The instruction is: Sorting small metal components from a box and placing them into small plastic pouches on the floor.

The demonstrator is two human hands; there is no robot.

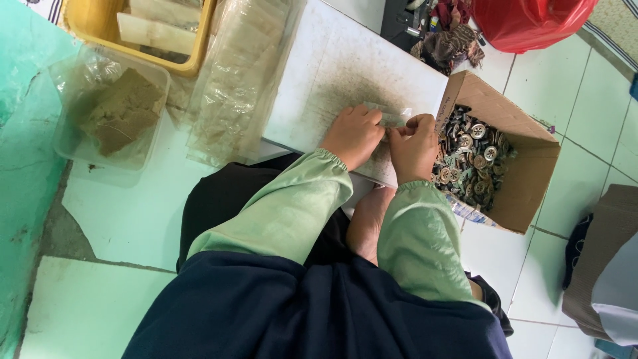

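Fingers of the left hand [353, 135] and right hand [413, 145] are curling shut, pinching a small clear plastic packet [389, 117] between them; its contents are hard to make out. They are working at the near edge of a scuffed white board [345, 66], just beside an open cardboard box of metal buttons [525, 159]. Pale green floor tiles [133, 213] are lying open to the left.

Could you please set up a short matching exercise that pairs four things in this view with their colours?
Things:
1. tub
2. plastic bag
3. box of buttons
4. sleeves

Colours:
A. light green
B. brown cardboard
C. yellow
D. red

Pairs: 1-C, 2-D, 3-B, 4-A. Both hands, left hand and right hand, pinch a small clear packet.
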